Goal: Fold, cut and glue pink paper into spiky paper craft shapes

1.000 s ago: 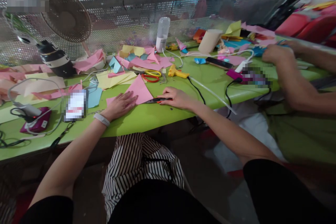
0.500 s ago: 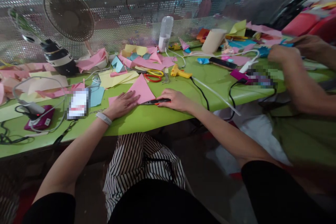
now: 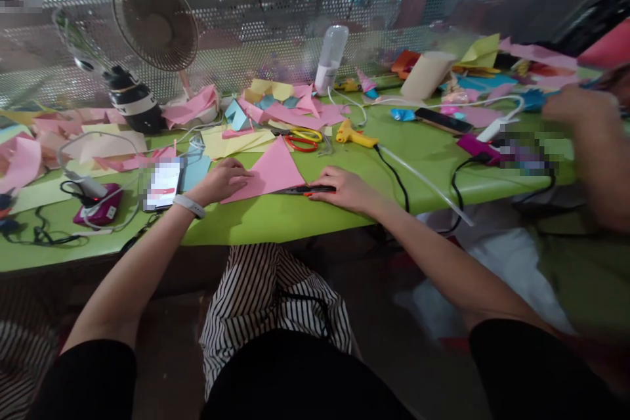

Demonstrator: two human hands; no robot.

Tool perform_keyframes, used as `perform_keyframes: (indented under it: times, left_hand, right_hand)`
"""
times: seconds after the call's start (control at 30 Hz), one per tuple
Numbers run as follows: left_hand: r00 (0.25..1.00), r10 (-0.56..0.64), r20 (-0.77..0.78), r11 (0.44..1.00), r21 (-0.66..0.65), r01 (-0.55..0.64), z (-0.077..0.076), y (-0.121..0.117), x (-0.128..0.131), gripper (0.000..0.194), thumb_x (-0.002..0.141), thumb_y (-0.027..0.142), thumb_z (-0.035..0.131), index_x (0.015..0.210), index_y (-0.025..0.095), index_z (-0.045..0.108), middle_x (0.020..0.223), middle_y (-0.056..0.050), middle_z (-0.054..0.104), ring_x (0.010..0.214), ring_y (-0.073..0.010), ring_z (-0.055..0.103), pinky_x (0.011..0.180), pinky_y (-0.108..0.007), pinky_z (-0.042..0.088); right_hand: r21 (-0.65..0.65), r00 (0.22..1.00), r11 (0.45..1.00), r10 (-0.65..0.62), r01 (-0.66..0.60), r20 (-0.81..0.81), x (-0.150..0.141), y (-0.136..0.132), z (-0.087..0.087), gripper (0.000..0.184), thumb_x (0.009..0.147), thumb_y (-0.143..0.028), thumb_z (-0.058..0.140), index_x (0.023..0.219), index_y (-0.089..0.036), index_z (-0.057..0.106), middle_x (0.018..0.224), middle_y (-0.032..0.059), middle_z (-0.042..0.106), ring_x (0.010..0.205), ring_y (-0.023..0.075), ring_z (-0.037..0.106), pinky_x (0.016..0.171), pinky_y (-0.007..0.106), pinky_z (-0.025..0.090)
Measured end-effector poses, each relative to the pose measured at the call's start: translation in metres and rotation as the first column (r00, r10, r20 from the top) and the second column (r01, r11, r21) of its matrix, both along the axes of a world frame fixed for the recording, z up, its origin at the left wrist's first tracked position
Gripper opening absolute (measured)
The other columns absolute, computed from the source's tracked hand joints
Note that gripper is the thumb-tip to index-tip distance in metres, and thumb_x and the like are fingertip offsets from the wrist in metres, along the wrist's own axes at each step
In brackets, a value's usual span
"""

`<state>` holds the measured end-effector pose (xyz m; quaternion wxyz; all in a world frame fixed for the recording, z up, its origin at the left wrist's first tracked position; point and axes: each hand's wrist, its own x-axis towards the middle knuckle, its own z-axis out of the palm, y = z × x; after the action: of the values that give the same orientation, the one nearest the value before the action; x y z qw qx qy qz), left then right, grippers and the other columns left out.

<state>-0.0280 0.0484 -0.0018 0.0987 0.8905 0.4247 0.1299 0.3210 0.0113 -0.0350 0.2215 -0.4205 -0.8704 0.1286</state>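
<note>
Hands (image 3: 344,189) near phone (image 3: 165,184), glue gun (image 3: 358,136)

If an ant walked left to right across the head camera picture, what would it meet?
Purple plug box, lit phone, left hand, pink paper, right hand, dark phone, another person's blurry hand.

We look over a green table (image 3: 236,228). At its near middle we have a pink paper triangle (image 3: 275,172), with a yellow glue gun (image 3: 361,138) to the right. A phone (image 3: 164,184) and a purple power block (image 3: 111,206) lie on the left; a fan (image 3: 156,26) and a black bottle (image 3: 130,100) stand far left, a beige roll (image 3: 427,76) far right.
</note>
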Motion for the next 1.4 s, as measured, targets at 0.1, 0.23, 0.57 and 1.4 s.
perform_keyframes:
  times: [0.1, 0.23, 0.57, 1.4]
  left_hand:
    - [0.997, -0.032, 0.069, 0.998, -0.058, 0.037, -0.01, 0.007, -0.016, 0.046, 0.094, 0.052, 0.05, 0.122, 0.021, 0.071, 0.107, -0.012, 0.059, 0.087, -0.0205, 0.06, 0.084, -0.038, 0.053]
    - [0.983, -0.074, 0.166, 0.997, -0.006, 0.076, -0.023, 0.009, -0.023, 0.048, 0.095, 0.057, 0.048, 0.119, 0.024, 0.073, 0.105, -0.01, 0.057, 0.09, -0.0195, 0.057, 0.085, -0.036, 0.05]
    - [0.973, -0.108, 0.203, 0.994, 0.03, 0.105, -0.026, 0.006, -0.022, 0.04, 0.095, 0.054, 0.052, 0.109, 0.026, 0.077, 0.104, -0.009, 0.059, 0.091, -0.0189, 0.057, 0.085, -0.035, 0.049]
    - [0.971, -0.094, 0.218, 0.996, 0.008, 0.094, -0.035, 0.008, -0.024, 0.039, 0.094, 0.054, 0.052, 0.112, 0.027, 0.076, 0.106, -0.01, 0.058, 0.09, -0.02, 0.058, 0.085, -0.038, 0.05]
  right_hand:
    - [0.026, 1.0, 1.0, -0.008, 0.008, -0.002, -0.003, -0.002, 0.0, 0.03, 0.09, -0.043, 0.064, 0.111, -0.024, 0.075, 0.1, 0.0089, 0.065, 0.09, 0.0244, 0.063, 0.079, 0.036, 0.049]
    - [0.045, 0.999, 0.998, -0.033, 0.032, 0.009, -0.015, -0.005, 0.003, 0.027, 0.089, -0.043, 0.066, 0.105, -0.022, 0.071, 0.1, 0.0084, 0.066, 0.096, 0.0258, 0.063, 0.083, 0.038, 0.05]
    - [0.013, 1.0, 1.0, 0.01, -0.01, -0.016, -0.031, -0.004, 0.006, 0.022, 0.088, -0.04, 0.068, 0.099, -0.02, 0.069, 0.097, 0.0077, 0.065, 0.093, 0.0243, 0.064, 0.082, 0.036, 0.049]
    - [0.036, 1.0, 0.999, -0.002, 0.003, -0.014, -0.056, -0.012, 0.007, 0.019, 0.086, -0.038, 0.07, 0.092, -0.02, 0.068, 0.098, 0.0082, 0.069, 0.095, 0.0257, 0.065, 0.083, 0.037, 0.049]
